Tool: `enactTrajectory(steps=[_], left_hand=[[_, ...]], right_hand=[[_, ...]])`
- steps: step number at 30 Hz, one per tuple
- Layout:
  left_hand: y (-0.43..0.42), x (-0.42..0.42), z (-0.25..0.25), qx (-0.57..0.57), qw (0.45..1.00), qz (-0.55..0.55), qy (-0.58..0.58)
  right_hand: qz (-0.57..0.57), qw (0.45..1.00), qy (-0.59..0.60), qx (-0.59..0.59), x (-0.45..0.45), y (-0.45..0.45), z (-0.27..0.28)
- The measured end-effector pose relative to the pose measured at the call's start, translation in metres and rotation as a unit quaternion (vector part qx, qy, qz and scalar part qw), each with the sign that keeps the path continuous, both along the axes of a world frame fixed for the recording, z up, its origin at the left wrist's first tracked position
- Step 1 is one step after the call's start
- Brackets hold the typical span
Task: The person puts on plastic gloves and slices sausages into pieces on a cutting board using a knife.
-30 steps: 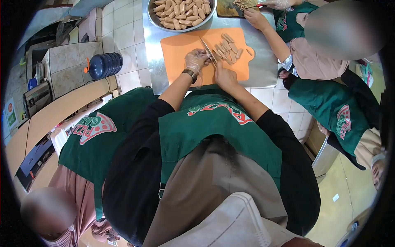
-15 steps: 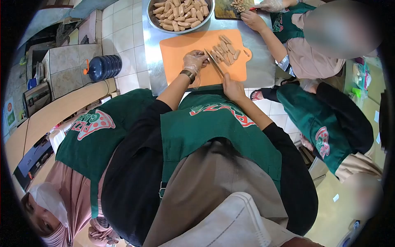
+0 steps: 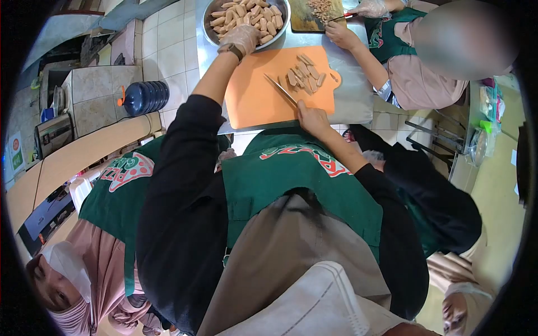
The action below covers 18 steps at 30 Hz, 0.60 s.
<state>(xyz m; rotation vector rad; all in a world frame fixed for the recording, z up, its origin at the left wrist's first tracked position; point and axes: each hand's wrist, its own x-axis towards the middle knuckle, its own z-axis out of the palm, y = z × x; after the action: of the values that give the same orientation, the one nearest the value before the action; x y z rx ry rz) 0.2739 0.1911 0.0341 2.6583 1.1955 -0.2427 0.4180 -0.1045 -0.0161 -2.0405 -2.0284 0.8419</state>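
My left hand [image 3: 242,39], in a clear plastic glove, reaches over the near rim of a metal bowl [image 3: 208,35] heaped with short sausages [image 3: 259,12]. It touches the sausages at the near side, and its fingertips are hidden among them. My right hand [image 3: 314,119] is closed round the handle of a knife [image 3: 282,89]. The blade points up and left, over the orange cutting board [image 3: 252,95]. Sausage pieces cut lengthwise [image 3: 305,75] lie in a loose pile on the board, right of the blade.
At the upper right a co-worker [image 3: 358,42] cuts small bits on a wooden board [image 3: 302,19]. Other people in green aprons stand close at my left [image 3: 112,190] and right. The metal table [image 3: 353,101] carries both boards and the bowl. A dark blue water jug [image 3: 145,98] lies left of it.
My left hand has moved from the board up and left to the bowl. The knife stays in my right hand, shifted slightly left and down. The person at my right has moved.
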Motion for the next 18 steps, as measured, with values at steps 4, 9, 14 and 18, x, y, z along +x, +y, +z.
enactTrajectory(steps=[4,9,14,18], left_hand=[[0.010,0.013,-0.007,0.035,0.987,-0.064,0.144],[0.002,-0.004,0.018,0.048,0.997,-0.054,-0.015],[-0.048,-0.008,0.015,-0.251,0.858,0.144,-0.425],[-0.131,0.000,-0.022,-0.448,0.723,0.252,-0.461]], right_hand=[[-0.038,0.999,-0.035,-0.009,0.010,0.006,-0.005],[-0.068,0.997,-0.022,-0.001,0.012,0.003,-0.001],[-0.080,0.997,0.003,0.015,0.010,-0.007,0.003],[-0.089,0.996,0.005,0.023,0.008,-0.007,-0.001]])
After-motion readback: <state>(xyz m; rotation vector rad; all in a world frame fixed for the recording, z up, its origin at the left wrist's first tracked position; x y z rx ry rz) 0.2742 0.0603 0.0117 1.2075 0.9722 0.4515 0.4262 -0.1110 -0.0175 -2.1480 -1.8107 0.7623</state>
